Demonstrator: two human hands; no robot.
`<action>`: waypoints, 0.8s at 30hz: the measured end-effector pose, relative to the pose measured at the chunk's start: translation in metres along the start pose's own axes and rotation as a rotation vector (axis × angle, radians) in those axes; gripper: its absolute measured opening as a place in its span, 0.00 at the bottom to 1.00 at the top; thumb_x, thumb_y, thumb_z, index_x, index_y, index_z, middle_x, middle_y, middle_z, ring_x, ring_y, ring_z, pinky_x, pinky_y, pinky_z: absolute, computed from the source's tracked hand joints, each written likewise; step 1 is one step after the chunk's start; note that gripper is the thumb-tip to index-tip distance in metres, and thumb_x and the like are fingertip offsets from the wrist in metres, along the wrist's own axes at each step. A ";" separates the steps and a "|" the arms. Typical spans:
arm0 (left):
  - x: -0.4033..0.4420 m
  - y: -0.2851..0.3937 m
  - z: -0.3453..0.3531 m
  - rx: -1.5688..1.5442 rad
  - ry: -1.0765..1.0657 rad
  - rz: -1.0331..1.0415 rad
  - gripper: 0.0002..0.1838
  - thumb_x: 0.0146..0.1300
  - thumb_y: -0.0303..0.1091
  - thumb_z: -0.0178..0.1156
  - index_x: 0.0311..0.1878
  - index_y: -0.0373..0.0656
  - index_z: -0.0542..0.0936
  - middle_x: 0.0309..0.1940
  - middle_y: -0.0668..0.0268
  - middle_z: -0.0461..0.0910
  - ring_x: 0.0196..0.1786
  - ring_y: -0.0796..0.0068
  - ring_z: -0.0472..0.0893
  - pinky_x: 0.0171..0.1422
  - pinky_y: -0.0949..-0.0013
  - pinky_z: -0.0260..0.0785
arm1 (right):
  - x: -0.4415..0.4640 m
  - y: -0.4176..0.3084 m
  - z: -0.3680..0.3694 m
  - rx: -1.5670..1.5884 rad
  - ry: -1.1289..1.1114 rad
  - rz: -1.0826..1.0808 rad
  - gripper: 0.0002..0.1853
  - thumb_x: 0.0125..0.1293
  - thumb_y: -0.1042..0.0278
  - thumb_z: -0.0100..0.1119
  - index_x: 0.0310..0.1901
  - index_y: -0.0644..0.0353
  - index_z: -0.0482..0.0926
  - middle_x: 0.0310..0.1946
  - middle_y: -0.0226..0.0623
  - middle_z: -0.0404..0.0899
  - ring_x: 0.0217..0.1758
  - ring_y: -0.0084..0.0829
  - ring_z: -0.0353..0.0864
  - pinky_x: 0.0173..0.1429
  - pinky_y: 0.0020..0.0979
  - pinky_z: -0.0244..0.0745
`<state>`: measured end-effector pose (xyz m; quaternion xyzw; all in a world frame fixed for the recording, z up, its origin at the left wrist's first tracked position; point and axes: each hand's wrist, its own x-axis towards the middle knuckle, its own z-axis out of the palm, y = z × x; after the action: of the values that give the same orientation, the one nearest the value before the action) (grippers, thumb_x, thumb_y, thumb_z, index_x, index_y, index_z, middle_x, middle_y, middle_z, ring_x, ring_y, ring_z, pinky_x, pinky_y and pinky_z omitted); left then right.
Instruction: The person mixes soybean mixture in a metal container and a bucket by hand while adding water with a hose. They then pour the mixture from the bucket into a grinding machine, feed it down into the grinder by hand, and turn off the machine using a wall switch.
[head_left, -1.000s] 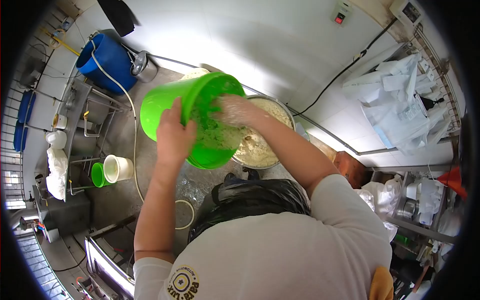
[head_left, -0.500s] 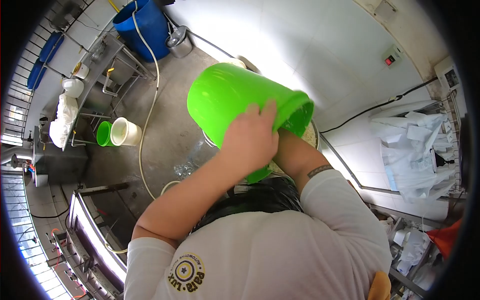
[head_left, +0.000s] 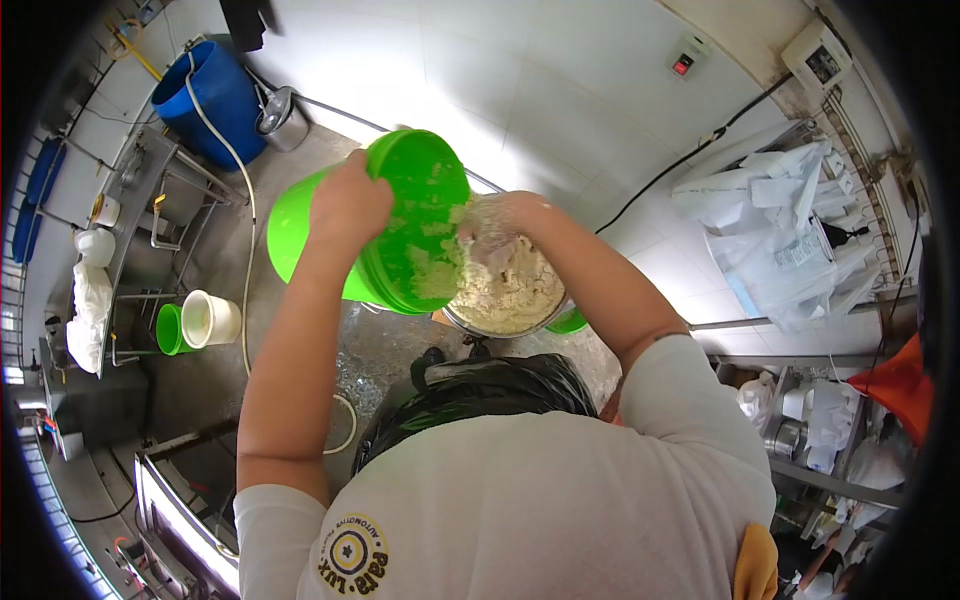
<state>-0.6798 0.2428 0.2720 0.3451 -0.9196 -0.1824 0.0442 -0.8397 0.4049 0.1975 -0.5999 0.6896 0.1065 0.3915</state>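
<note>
My left hand (head_left: 350, 200) grips the rim of a large green bucket (head_left: 300, 225), which is tilted on its side with its mouth facing right. Pale crumbly residue clings to the bucket's inner wall. Just right of the mouth, my right hand (head_left: 500, 222) is coated in the pale material and blurred; its fingers point down over a round metal container. Whether they hold anything cannot be made out. The container is heaped with a pale, lumpy mixture (head_left: 512, 290).
A blue barrel (head_left: 208, 105) and a metal pot (head_left: 283, 125) stand at the back left. A hose (head_left: 250, 210) crosses the floor near a white bucket (head_left: 211, 320) and a small green bucket (head_left: 172, 330). Plastic bags (head_left: 790, 230) hang on the right wall.
The bucket has swung back left from over the container, its mouth turned into view. My right hand has come out of the bucket and is now over the mixture. The view has shifted too.
</note>
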 end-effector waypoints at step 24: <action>-0.089 -0.140 0.062 -0.601 0.364 -0.275 0.25 0.65 0.33 0.60 0.64 0.35 0.81 0.51 0.51 0.87 0.53 0.58 0.86 0.60 0.58 0.75 | 0.042 0.086 0.063 0.285 0.584 0.185 0.16 0.66 0.62 0.59 0.47 0.64 0.87 0.52 0.52 0.87 0.54 0.57 0.85 0.60 0.48 0.81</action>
<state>-0.5384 0.2227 0.1673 0.4636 -0.7473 -0.3840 0.2812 -0.8907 0.4342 0.0993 -0.4790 0.8321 -0.1322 0.2462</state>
